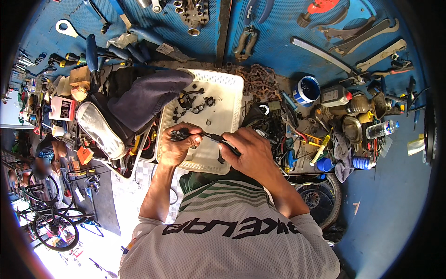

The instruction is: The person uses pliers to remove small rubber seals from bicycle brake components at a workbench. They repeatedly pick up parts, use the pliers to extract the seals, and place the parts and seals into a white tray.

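My left hand (175, 146) is closed around a small black bicycle part (178, 135), whose exact kind I cannot make out. In my right hand (250, 149) is a slim black hand tool (215, 137), its handle running under the fingers and its thin end reaching toward the left hand. Whether its tip touches the part is too small to tell. Both hands are over the near half of a white plastic basket (239, 100). Several small black parts (191, 106) and a little ring (208, 122) lie in that basket.
Tools hang on a blue pegboard (283, 46) behind the bench. A dark cloth (151, 97) overlaps the basket's left side. To the right stand a bucket (306, 90), a clear bottle (382, 129) and loose tools. A wheel (335, 204) is below; bicycles (55, 230) and another person are at left.
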The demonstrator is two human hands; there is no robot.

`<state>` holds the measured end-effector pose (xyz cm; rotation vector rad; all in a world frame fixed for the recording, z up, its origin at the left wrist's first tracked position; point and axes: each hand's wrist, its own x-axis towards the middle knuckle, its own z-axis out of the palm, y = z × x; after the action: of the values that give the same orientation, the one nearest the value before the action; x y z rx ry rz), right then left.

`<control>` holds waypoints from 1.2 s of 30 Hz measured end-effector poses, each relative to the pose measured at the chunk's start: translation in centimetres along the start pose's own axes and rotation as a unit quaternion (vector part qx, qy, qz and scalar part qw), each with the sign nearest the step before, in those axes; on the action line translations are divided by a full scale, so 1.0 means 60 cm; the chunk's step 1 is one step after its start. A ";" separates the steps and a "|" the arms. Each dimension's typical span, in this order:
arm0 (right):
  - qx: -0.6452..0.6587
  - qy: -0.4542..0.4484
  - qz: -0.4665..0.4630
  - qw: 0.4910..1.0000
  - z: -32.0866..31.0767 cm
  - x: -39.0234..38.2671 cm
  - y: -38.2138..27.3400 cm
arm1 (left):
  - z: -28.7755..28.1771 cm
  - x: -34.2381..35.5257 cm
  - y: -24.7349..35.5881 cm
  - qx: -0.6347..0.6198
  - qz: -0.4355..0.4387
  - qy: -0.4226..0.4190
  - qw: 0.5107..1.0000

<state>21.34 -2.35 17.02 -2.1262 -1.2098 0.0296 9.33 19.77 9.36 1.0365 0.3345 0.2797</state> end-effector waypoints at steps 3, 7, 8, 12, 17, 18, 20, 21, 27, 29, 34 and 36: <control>0.003 -0.010 0.004 1.000 -0.002 0.000 0.002 | -0.003 -0.001 -0.004 -0.007 -0.004 0.002 1.000; 0.006 -0.017 0.003 1.000 -0.007 0.001 0.001 | -0.003 -0.002 -0.005 -0.032 -0.001 -0.005 0.999; 0.008 -0.016 0.004 1.000 -0.008 0.001 0.000 | -0.003 -0.002 -0.005 -0.024 0.002 -0.007 1.000; 0.010 -0.015 0.002 1.000 -0.011 0.003 -0.005 | -0.001 -0.003 -0.001 -0.028 0.002 -0.010 1.000; 0.002 -0.014 -0.003 1.000 -0.014 0.002 -0.007 | 0.000 -0.005 0.012 0.057 0.007 -0.010 0.998; -0.001 -0.017 -0.004 1.000 -0.015 0.001 -0.007 | -0.001 -0.002 0.017 0.089 0.009 -0.014 0.996; -0.003 -0.020 -0.005 1.000 -0.015 0.002 -0.006 | -0.001 0.001 0.025 0.123 0.007 -0.021 0.992; -0.003 -0.021 -0.006 1.000 -0.015 0.003 -0.005 | 0.000 0.003 0.029 0.124 0.004 -0.024 0.992; 0.000 -0.022 -0.007 1.000 -0.013 0.005 0.000 | 0.004 0.008 0.042 0.128 -0.007 -0.034 0.991; 0.004 -0.020 -0.007 1.000 -0.011 0.004 0.002 | 0.004 0.008 0.041 0.134 -0.006 -0.035 0.990; 0.014 -0.013 -0.010 1.000 -0.007 0.004 0.007 | 0.002 0.010 0.037 0.124 -0.007 -0.039 0.992; 0.020 -0.014 -0.006 1.000 -0.005 0.003 0.007 | 0.001 0.009 0.037 0.126 -0.013 -0.037 0.991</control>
<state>21.87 -2.50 17.06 -2.0907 -1.2276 0.0778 9.71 20.98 11.25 1.2863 0.3217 0.1768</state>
